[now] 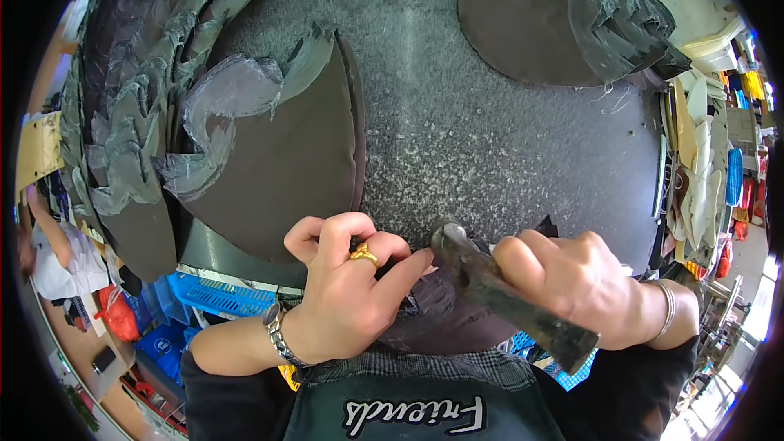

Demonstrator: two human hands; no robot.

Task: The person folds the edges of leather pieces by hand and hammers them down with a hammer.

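My right hand [572,278] grips a dark hammer [498,294] by its worn handle. Its metal head sits down near the fingertips of my left hand [351,286]. My left hand, with a gold ring and a metal bracelet, pinches a dark curved leather piece [441,310] against the near edge of the speckled grey work surface [490,139]. Most of that piece is hidden under my hands.
A stack of dark brown cut pieces with grey glued edges [269,147] fans out at the left, and another pile [563,16] lies at the top right. Blue plastic crates [204,294] stand below the table. Another person [57,253] is at the far left.
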